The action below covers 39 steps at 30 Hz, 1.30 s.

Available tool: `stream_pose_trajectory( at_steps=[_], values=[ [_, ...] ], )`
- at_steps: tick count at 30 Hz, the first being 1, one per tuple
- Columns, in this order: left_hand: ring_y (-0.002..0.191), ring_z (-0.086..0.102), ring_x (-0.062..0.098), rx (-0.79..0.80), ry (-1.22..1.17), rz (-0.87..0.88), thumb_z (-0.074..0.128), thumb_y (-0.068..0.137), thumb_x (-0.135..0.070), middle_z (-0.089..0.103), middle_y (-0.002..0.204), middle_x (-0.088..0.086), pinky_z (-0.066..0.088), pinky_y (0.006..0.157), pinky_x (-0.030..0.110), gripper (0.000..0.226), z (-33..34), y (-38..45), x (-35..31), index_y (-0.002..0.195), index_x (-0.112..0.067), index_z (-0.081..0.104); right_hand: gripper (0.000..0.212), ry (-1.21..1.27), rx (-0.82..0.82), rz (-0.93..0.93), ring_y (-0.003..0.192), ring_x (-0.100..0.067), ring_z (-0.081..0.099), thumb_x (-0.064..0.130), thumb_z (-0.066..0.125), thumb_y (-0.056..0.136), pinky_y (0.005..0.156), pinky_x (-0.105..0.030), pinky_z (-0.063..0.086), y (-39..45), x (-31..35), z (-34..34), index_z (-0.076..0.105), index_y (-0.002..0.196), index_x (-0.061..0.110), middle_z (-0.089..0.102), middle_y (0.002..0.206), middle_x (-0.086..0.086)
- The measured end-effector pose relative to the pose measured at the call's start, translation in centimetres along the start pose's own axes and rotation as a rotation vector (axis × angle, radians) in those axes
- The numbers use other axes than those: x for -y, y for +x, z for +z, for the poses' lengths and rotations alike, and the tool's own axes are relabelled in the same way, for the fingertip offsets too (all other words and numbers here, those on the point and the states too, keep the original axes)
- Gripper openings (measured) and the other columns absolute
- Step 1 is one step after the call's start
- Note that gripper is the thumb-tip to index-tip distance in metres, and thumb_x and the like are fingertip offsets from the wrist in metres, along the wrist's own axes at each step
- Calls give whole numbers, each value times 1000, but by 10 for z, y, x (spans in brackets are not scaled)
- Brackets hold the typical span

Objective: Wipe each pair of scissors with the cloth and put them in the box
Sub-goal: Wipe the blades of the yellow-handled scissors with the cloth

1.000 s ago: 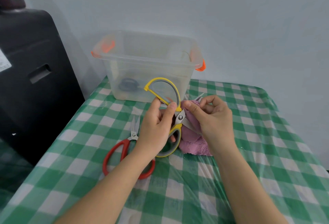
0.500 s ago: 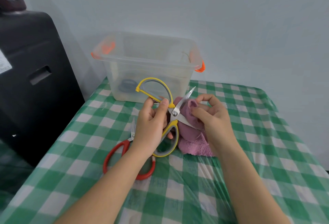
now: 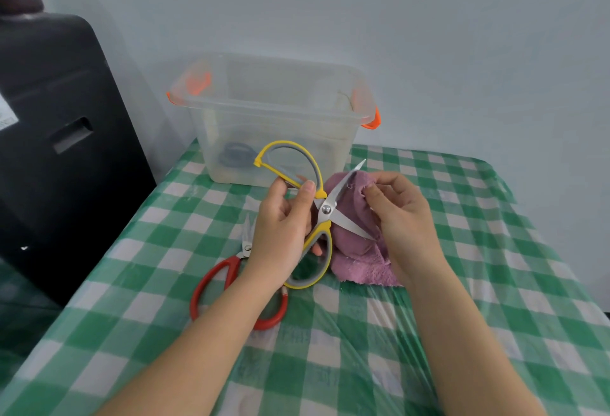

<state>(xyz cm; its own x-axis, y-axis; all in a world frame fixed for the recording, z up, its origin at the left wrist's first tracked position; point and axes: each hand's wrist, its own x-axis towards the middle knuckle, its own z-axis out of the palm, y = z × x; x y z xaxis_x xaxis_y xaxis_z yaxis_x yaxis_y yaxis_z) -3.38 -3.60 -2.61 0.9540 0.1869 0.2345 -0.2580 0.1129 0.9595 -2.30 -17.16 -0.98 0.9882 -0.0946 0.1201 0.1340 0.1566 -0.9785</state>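
Observation:
My left hand [image 3: 280, 227] grips the yellow-and-grey scissors [image 3: 325, 209] by their handles, blades spread wide apart above the table. My right hand [image 3: 401, 217] pinches the pink cloth [image 3: 359, 257] around the lower blade; the upper blade tip points toward the box. Red-handled scissors [image 3: 227, 280] lie on the tablecloth under my left wrist, partly hidden. The clear plastic box [image 3: 274, 111] with orange latches stands at the back, with a dark-handled pair of scissors [image 3: 236, 154] lying inside on its bottom.
The table carries a green-and-white checked cloth under clear plastic film [image 3: 363, 333]. A black case [image 3: 59, 151] stands close to the table's left edge. A pale wall rises right behind the box.
The scissor blades have opened wider. My right hand with the cloth has slid outward along the lower blade, and the scissors have shifted slightly left and down.

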Motion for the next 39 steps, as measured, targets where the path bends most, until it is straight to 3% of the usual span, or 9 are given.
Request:
stream_pose_trajectory(
  at_steps=[4, 7, 11, 15, 17, 24, 28, 34, 39],
  values=[
    [30, 31, 6, 4, 12, 0, 47, 101, -17, 30, 38, -11, 35, 34, 19, 18, 0, 1, 3, 90, -2, 45, 10, 58, 41, 11, 63, -10, 65, 7, 60, 93, 61, -23, 53, -2, 2, 1, 61, 86, 15, 72, 68, 1],
    [30, 31, 6, 5, 37, 4, 47, 101, -17, 31, 38, -11, 35, 36, 19, 17, 0, 2, 5, 87, -8, 44, 14, 16, 39, -56, 70, -12, 68, 6, 69, 86, 67, -25, 55, -3, 2, 4, 57, 82, 12, 74, 75, -4],
    [29, 35, 7, 38, 100, 27, 47, 101, -20, 35, 37, -8, 43, 44, 36, 14, 4, -4, 4, 89, -14, 46, 28, -30, -46, -142, 63, -4, 63, 0, 78, 76, 64, -17, 50, -4, 0, 8, 53, 75, 13, 66, 69, 1],
    [28, 36, 6, 46, 115, 50, 46, 101, -18, 39, 35, -8, 44, 46, 43, 13, 5, -8, 0, 89, -12, 46, 28, 45, -74, -65, 63, -13, 64, 4, 77, 78, 67, -31, 50, -3, -2, 7, 53, 77, 17, 69, 65, 1],
    [28, 36, 6, 57, 100, 32, 46, 101, -18, 39, 35, -7, 44, 47, 46, 14, 5, -8, 0, 90, -11, 46, 27, 107, -46, -31, 60, -14, 63, 0, 72, 81, 65, -31, 49, -3, -1, 6, 51, 80, 16, 70, 64, 0],
    [29, 36, 10, 45, 54, -29, 47, 101, -21, 34, 38, -9, 43, 48, 37, 17, 2, -3, 6, 90, -8, 46, 30, 122, 33, -15, 47, -10, 51, -9, 59, 90, 48, -19, 41, -3, 1, 1, 45, 84, 17, 67, 59, -3],
    [29, 36, 10, 22, 62, -29, 47, 101, -20, 34, 38, -9, 44, 47, 37, 19, 1, -2, 7, 92, -4, 45, 29, 163, 71, 18, 50, -11, 57, -6, 63, 86, 49, -22, 46, -3, 3, 1, 45, 91, 16, 70, 64, -4],
    [29, 38, 8, 69, 146, 43, 46, 101, -17, 42, 35, -8, 45, 46, 42, 15, 6, -8, -1, 86, -17, 46, 34, 114, -31, -37, 62, -19, 62, 0, 74, 80, 62, -29, 49, -3, 1, 4, 46, 84, 18, 70, 68, -4],
    [29, 37, 7, 68, 129, 9, 46, 101, -18, 42, 35, -8, 46, 49, 44, 15, 5, -8, -2, 87, -14, 46, 32, 137, -16, -46, 51, -11, 53, -3, 66, 86, 51, -22, 44, -2, -1, 4, 42, 87, 18, 67, 59, 1]
  ],
)
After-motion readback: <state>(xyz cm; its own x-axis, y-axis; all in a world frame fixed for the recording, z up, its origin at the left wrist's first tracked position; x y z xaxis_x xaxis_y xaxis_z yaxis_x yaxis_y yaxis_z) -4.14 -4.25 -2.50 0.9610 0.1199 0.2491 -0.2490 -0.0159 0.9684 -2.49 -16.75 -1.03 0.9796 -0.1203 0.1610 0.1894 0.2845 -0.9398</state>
